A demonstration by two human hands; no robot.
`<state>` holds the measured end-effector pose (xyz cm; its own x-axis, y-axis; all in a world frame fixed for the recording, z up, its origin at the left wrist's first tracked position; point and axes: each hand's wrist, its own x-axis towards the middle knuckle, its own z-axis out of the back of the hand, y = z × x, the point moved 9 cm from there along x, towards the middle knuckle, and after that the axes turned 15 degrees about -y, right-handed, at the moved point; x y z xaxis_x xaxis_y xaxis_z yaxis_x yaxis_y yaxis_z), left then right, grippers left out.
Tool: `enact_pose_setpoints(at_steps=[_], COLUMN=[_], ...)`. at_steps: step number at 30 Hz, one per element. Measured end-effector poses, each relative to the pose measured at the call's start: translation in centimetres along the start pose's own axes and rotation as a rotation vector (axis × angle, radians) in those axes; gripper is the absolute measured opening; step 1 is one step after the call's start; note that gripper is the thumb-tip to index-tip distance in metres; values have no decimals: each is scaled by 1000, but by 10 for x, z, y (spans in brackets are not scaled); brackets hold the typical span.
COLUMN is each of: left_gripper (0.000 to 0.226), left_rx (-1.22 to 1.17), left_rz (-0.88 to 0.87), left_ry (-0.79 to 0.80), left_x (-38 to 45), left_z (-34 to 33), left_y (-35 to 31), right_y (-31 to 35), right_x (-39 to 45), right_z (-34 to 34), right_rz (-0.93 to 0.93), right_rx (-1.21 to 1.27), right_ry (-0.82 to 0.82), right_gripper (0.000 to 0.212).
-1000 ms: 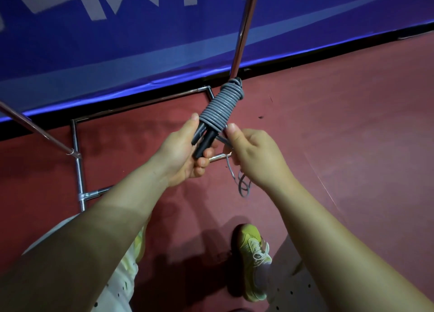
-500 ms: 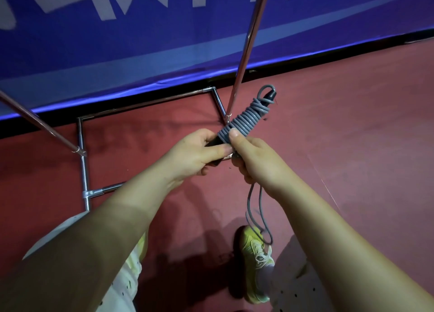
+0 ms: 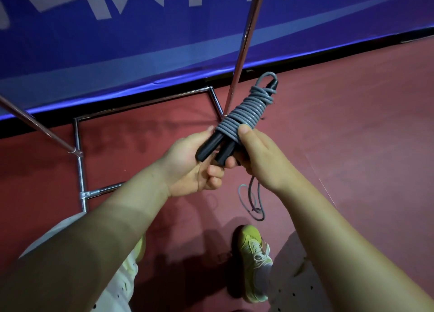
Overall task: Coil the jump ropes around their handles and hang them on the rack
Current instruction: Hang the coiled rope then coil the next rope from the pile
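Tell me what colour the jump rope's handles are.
Black; the two handles stick out below the grey rope coils, clearest in the head view.

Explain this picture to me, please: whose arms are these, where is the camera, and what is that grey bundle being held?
There is no machine here. A person wears a wide-angle camera on the head, so the single view looks down along their own two bare arms.

The left hand grips two black cylindrical handles of a jump rope. Grey plastic-coated rope is wound in tight coils around those handles. The right hand holds the bundle from the other side, thumb pressed on the coils. A loose grey loop of leftover rope hangs below the right hand, so the winding looks unfinished.

Behind the hands stands a shiny chrome tube rack, its base frame on the red sports floor beside a blue banner with white lettering. At the bottom is the person's yellow-green sneaker.
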<state>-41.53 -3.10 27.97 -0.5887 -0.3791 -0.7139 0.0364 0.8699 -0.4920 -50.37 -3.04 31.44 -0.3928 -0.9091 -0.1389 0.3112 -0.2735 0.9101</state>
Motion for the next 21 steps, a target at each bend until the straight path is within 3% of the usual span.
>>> enact_pose_setpoints(at_steps=[3,9,18,21], left_gripper=[46,29,34,26], left_rx=[32,313,236,376], left_rz=[-77,-499,-505,-619], left_ry=[-101,-444,-475,-561], left_x=[5,-1,8,4], left_z=[8,30,38,42], left_y=[-7,-40,-41,-50], right_y=[-2,-19,-10,-10], right_x=[1,1,2,1], right_z=[1,-9,-2,-5], right_rz=[-16,-111,-42,-107], right_rx=[-95,-228,-251,-59], right_ry=[-11,81,-136,-143], right_gripper=[45,65,64,57])
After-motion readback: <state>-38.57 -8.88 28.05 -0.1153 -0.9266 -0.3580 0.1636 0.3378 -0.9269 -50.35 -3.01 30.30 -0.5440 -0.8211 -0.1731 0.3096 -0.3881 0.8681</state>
